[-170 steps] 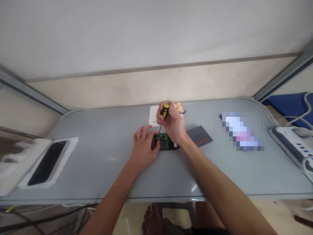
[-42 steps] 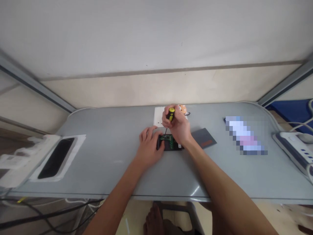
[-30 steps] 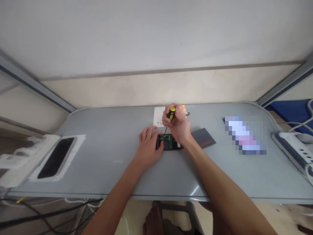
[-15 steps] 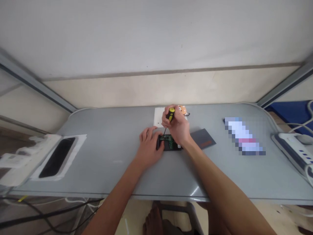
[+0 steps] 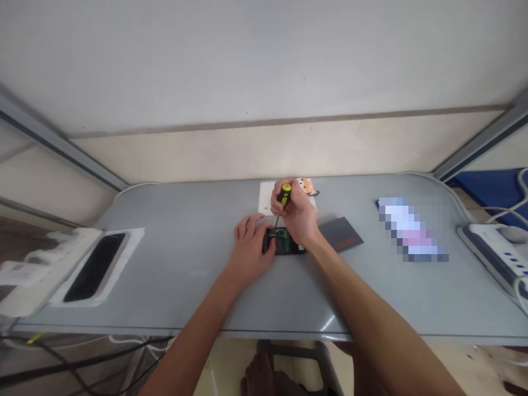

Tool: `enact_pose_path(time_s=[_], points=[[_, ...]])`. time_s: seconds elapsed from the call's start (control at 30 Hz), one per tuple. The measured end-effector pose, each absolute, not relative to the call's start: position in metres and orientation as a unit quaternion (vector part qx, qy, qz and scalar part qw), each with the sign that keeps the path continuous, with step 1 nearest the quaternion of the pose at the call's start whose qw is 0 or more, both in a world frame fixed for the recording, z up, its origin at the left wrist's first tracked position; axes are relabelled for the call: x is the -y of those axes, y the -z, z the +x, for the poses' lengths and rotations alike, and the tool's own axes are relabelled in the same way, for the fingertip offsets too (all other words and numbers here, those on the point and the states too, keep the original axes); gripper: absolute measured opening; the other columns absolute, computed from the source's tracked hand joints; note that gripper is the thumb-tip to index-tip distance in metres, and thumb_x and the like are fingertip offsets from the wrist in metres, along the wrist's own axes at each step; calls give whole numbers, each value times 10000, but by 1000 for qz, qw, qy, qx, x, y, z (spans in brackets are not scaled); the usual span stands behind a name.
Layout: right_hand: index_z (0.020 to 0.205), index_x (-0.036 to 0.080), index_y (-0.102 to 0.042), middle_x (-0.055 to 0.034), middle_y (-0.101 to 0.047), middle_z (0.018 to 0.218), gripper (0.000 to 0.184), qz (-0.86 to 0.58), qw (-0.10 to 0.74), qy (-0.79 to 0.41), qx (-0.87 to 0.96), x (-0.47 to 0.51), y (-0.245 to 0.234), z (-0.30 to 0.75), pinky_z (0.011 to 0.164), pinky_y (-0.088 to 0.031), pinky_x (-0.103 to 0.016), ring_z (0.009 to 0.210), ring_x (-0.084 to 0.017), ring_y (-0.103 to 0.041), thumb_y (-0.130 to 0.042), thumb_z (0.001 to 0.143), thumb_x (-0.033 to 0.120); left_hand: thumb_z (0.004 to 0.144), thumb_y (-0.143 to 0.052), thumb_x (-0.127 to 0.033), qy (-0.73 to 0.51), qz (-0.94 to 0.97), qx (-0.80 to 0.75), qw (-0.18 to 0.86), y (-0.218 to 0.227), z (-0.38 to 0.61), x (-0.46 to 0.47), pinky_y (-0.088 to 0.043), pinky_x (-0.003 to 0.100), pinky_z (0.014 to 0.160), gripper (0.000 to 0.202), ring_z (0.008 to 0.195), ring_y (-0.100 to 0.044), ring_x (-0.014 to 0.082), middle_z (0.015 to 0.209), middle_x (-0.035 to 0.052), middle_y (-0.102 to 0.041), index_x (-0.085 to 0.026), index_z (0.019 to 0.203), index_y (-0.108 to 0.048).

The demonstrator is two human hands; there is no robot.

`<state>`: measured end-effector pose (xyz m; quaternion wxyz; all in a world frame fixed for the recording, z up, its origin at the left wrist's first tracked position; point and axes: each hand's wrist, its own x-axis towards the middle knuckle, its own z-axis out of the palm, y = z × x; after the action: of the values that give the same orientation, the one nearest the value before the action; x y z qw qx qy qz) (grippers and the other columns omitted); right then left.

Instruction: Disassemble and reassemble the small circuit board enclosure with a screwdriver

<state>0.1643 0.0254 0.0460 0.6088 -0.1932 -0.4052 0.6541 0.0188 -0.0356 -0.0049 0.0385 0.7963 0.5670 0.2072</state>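
My right hand [image 5: 300, 220] is wrapped round the black and yellow handle of a screwdriver [image 5: 285, 195]. The tool stands nearly upright, its thin shaft running down to the upper left part of a green circuit board [image 5: 287, 240] in a flat black casing. With thumb and fingers, my left hand [image 5: 251, 247] grips the casing's left end and keeps it on the table. Part of the casing's right side is hidden by my right wrist. A dark flat cover [image 5: 341, 233] with a reddish mark lies just right of the casing, partly under my right forearm.
Behind my right hand lie a white sheet [image 5: 265, 197] with small dark specks and an orange animal-face trinket [image 5: 306, 185]. A black phone [image 5: 94, 268] rests on white paper at left, beside a power strip [image 5: 61, 269]. At right are a pixelated phone [image 5: 412, 231] and another power strip [image 5: 495, 253].
The screwdriver handle and my right hand have shifted very slightly left, and the handle's tilt differs a little. My left hand keeps its grip on the casing.
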Motion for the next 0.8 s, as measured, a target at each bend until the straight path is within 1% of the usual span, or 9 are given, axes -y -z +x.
enact_pose_path(time_s=[0.1, 0.23, 0.37, 0.5, 0.7, 0.8], points=[[826, 231, -562, 17, -379, 693, 468, -178, 612, -660, 398, -25, -47, 164, 530, -336, -263, 572, -122, -333, -473, 987, 661, 954, -569, -243, -200, 795, -571, 40, 4, 19, 36, -346, 565, 1147, 259, 1360, -403, 349, 1435, 136, -516, -214, 1210, -588], [830, 219, -577, 22, -369, 694, 438, -153, 612, -671, 391, -27, -46, 164, 539, -307, -255, 569, -109, -312, -485, 1007, 608, 957, -571, -241, -202, 798, -567, 36, 5, 18, 36, -349, 558, 1146, 247, 1350, -407, 345, 1446, 135, -515, -208, 1201, -588], [838, 220, -570, 18, -383, 733, 393, -165, 620, -662, 387, -28, -44, 164, 538, -311, -251, 577, -102, -345, -522, 1002, 574, 965, -565, -244, -205, 799, -565, 32, 6, 17, 35, -350, 561, 1140, 233, 1344, -403, 343, 1438, 134, -521, -209, 1194, -587], [845, 231, -552, 20, -378, 733, 395, -183, 612, -665, 386, -27, -44, 162, 544, -343, -259, 581, -112, -356, -509, 995, 594, 967, -558, -249, -203, 798, -566, 37, 5, 18, 36, -352, 565, 1134, 236, 1344, -401, 344, 1445, 135, -516, -212, 1198, -583], [826, 224, -559, 27, -357, 705, 426, -175, 611, -664, 393, -27, -44, 164, 525, -304, -253, 560, -107, -306, -502, 992, 613, 953, -568, -241, -208, 795, -568, 38, 4, 19, 36, -353, 552, 1135, 231, 1337, -418, 339, 1431, 124, -525, -223, 1182, -586], [838, 231, -557, 19, -382, 729, 422, -186, 614, -658, 395, -27, -44, 163, 542, -340, -259, 577, -114, -342, -502, 987, 623, 953, -564, -237, -210, 796, -567, 33, 5, 19, 35, -354, 557, 1133, 230, 1334, -415, 343, 1430, 125, -526, -223, 1182, -582]])
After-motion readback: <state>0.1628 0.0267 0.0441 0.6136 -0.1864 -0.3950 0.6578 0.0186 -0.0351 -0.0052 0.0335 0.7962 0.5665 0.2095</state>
